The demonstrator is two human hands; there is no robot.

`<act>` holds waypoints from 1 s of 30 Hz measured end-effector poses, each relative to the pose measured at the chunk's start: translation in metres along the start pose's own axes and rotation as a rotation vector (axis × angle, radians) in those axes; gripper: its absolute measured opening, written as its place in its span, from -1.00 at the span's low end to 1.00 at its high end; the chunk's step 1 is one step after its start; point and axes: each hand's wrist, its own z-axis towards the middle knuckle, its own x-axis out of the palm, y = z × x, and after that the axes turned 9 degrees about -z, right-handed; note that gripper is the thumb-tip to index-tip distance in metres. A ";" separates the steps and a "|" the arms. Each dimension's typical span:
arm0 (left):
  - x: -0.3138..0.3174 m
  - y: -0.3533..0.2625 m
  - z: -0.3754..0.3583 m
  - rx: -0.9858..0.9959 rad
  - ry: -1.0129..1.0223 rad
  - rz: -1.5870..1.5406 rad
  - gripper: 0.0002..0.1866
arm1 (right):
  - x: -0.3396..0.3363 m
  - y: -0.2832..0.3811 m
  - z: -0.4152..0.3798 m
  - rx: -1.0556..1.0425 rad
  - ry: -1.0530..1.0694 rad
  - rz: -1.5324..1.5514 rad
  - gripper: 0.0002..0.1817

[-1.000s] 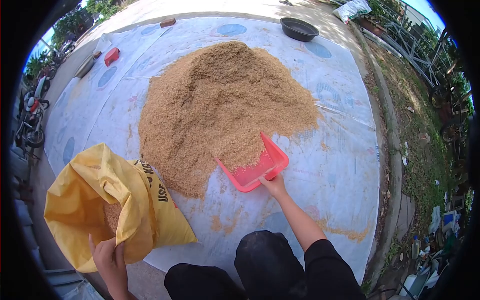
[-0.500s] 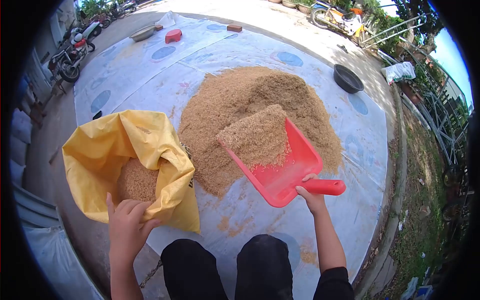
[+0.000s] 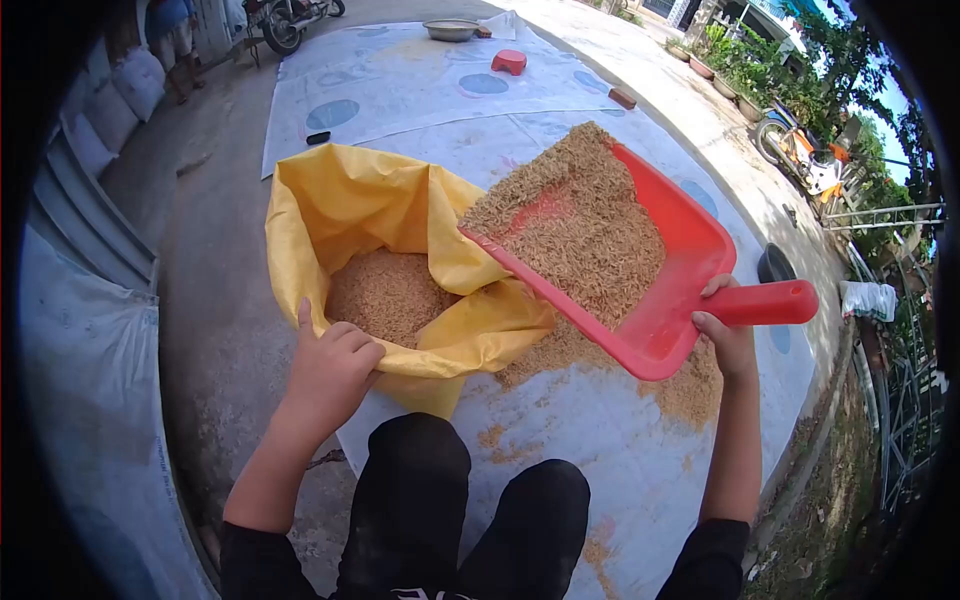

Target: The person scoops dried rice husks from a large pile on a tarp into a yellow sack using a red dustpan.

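Note:
My left hand [image 3: 338, 362] grips the near rim of an open yellow sack [image 3: 350, 190], which has brown grain [image 3: 388, 292] inside. My right hand [image 3: 728, 330] is closed round the base of the handle of a red scoop [image 3: 690, 240]. The scoop is loaded with grain husks [image 3: 590, 240], and its front left edge hangs over the sack's right rim. Behind and under the scoop, part of the grain pile [image 3: 690, 385] shows on the blue-white sheet [image 3: 570, 450]; the scoop hides much of it.
At the back of the sheet are a red stool [image 3: 509, 62], a metal basin [image 3: 451, 30] and a brick [image 3: 622, 98]. A dark basin [image 3: 775, 265] sits at the right. A person [image 3: 173, 40] stands far left, near a motorbike [image 3: 285, 22]. White sacks [image 3: 100, 400] lie left.
The loaded scoop has moved from above the pile up and left to the sack's rim. The view has turned left, and a person has come into view.

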 end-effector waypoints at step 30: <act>-0.007 0.031 0.010 0.083 -0.101 0.052 -0.91 | 0.192 0.161 0.096 -0.494 0.694 -0.954 -0.50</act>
